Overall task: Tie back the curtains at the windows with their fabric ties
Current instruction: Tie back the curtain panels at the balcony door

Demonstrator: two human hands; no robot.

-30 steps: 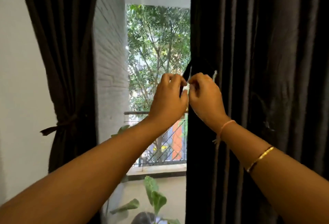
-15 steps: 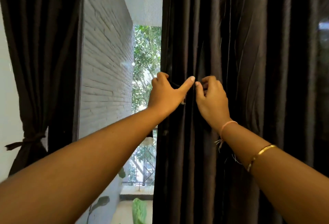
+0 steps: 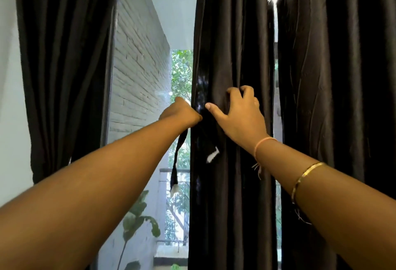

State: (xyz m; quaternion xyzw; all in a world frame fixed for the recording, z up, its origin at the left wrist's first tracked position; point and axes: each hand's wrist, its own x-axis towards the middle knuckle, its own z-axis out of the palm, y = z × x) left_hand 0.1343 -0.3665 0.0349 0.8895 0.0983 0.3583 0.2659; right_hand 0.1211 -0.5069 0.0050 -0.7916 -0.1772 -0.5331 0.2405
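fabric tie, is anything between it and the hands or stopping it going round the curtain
Nothing visible does. The left hand grips the fabric tie at the edge of the dark curtain, its loose end hanging free below, and the right hand clutches the folds right beside it.

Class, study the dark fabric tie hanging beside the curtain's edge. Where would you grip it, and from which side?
Pinch the fabric tie just above its white tip, coming from the left. There it hangs straight, clear of the curtain; higher up, the left hand holds it.
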